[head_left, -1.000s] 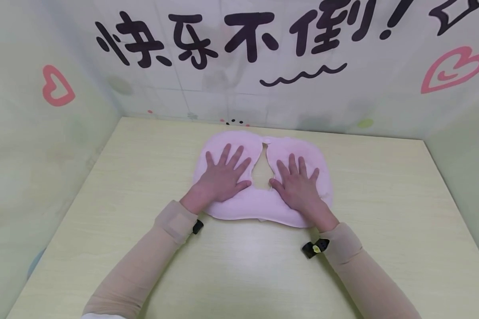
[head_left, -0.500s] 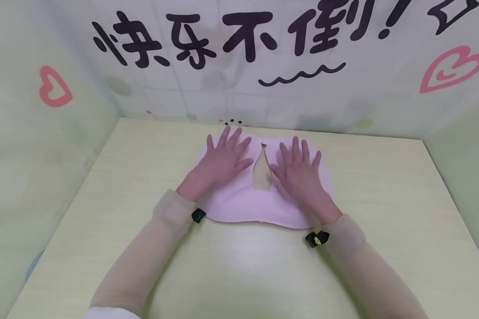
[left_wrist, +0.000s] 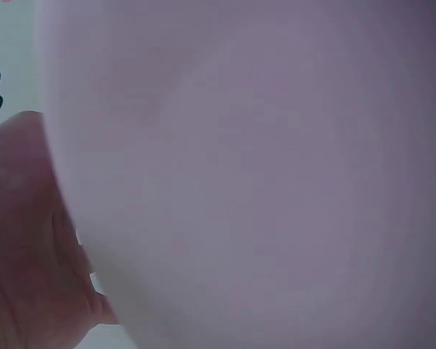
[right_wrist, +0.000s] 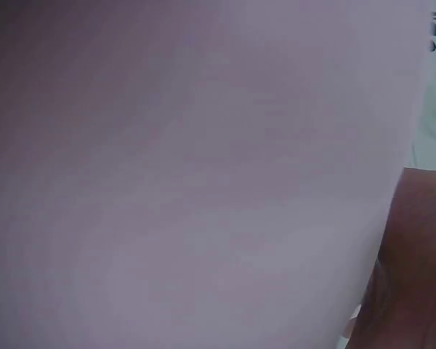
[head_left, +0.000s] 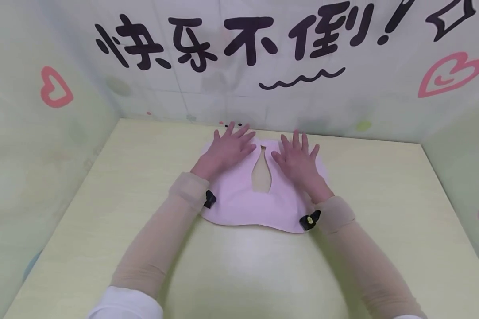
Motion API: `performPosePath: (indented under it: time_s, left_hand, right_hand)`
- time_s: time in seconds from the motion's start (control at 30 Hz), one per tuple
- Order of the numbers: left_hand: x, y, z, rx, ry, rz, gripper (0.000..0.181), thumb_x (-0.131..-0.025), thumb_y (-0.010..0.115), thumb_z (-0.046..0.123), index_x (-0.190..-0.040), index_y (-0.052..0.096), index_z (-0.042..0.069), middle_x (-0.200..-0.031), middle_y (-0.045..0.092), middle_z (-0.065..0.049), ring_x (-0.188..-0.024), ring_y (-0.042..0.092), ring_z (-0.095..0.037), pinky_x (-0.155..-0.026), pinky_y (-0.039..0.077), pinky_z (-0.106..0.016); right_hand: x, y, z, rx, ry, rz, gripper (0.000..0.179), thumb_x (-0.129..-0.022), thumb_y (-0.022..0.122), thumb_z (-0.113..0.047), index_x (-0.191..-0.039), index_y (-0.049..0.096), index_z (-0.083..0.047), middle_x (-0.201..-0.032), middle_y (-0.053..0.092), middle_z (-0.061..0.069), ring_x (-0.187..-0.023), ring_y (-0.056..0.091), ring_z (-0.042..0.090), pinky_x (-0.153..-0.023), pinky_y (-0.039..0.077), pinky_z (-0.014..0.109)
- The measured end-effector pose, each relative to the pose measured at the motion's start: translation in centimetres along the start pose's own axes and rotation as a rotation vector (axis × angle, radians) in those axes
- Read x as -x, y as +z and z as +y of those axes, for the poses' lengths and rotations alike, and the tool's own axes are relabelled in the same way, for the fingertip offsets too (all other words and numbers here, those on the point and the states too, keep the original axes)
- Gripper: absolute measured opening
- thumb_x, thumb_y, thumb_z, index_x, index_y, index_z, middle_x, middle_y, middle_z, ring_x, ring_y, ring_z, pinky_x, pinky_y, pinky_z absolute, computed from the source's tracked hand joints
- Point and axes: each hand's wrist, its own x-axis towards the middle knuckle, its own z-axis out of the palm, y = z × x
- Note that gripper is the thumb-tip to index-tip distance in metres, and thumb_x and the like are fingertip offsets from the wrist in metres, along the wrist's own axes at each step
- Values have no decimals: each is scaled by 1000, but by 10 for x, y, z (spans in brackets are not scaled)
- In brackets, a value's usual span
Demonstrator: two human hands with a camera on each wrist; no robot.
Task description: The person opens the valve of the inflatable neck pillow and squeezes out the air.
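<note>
A pink U-shaped neck pillow [head_left: 259, 208] lies on the table with its ends meeting at the far side around a narrow, drop-shaped gap. Across its far left part, my left hand [head_left: 227, 148] has its fingers spread, the tips reaching past the back edge. My right hand [head_left: 298, 157] is over the far right part, fingers likewise spread. Both wrist views are mostly filled by the blurred pillow [left_wrist: 240, 182]. The left hand [left_wrist: 25, 240] shows at that view's left side, the right hand [right_wrist: 418, 262] at the other's right. Contact under the palms is hidden.
The pale wooden table [head_left: 383, 212] meets a printed back wall [head_left: 223, 97] just behind the pillow. Side walls stand left and right. Each forearm wears a beige sleeve, and small black wrist cameras [head_left: 310, 220] sit at the wrists.
Both hands have moved away from me, from the pillow's middle to its far edge. The pillow's far part appears lower and the gap looks longer and narrower.
</note>
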Motion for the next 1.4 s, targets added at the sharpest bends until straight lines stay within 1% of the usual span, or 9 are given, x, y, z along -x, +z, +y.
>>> performPosePath:
  time_s: [0.07,0.13,0.23,0.33,0.57,0.77,0.93,1.17,1.4]
  left_hand:
    - [-2,8,-3,8,-4,-20,63,-109,27,57,-164,28,25,-172,12,2,-156,-2,-38,-114,7,-75]
    - [-3,12,-4,14,-7,-21,63,-109,27,57,-164,28,25,-172,12,2,-156,-1,-38,-114,8,-75]
    - [-3,17,-4,22,-12,-30,63,-109,27,58,-164,28,26,-171,13,1,-156,0,-39,-114,8,-75]
    - [-3,20,-3,20,-16,-52,64,-109,27,58,-165,26,27,-171,13,0,-156,0,-40,-115,8,-74]
    - [-4,20,2,11,-34,-88,65,-108,27,59,-165,24,29,-171,13,1,-156,0,-38,-116,6,-72]
    - [-6,22,1,15,-45,-133,64,-109,26,59,-165,24,28,-171,14,-1,-156,8,-40,-116,10,-72]
    - [-6,24,0,24,-54,-138,63,-109,25,57,-164,28,27,-171,18,-2,-155,12,-41,-116,14,-72]
    - [-10,24,-1,6,-61,-154,62,-109,24,57,-163,33,27,-169,24,-4,-154,15,-40,-115,16,-72]
    - [-11,23,-1,-4,-68,-167,62,-109,25,57,-162,35,26,-169,24,-5,-154,15,-41,-115,16,-72]
  right_hand:
    - [-1,5,2,-16,-4,-23,72,-108,35,-53,-165,20,-11,-169,-1,26,-154,-6,47,-113,-5,76]
    - [-1,9,3,-31,-17,-34,71,-109,34,-52,-165,19,-12,-168,-1,26,-153,-6,48,-112,-5,76]
    - [-1,11,4,-38,-33,-56,70,-109,32,-52,-166,18,-14,-168,-2,26,-153,-6,49,-112,-6,76]
    - [-1,12,5,-30,-31,-85,69,-109,30,-53,-166,17,-16,-169,-1,26,-153,-5,49,-112,-6,76]
    - [1,12,4,-20,-21,-116,69,-109,29,-53,-166,17,-16,-169,-2,23,-153,-4,48,-113,-6,75]
    - [2,15,5,0,-22,-143,69,-109,29,-53,-166,18,-15,-170,-1,21,-154,-5,47,-113,-6,75]
    - [1,19,7,15,-22,-156,70,-109,28,-54,-166,17,-15,-170,-1,21,-154,-5,47,-113,-6,74]
    - [-1,21,7,22,-19,-171,71,-109,28,-54,-166,17,-15,-170,-1,22,-154,-5,47,-114,-6,74]
    - [-1,18,4,31,-17,-188,71,-109,28,-55,-166,16,-14,-170,-1,22,-154,-7,47,-114,-7,73]
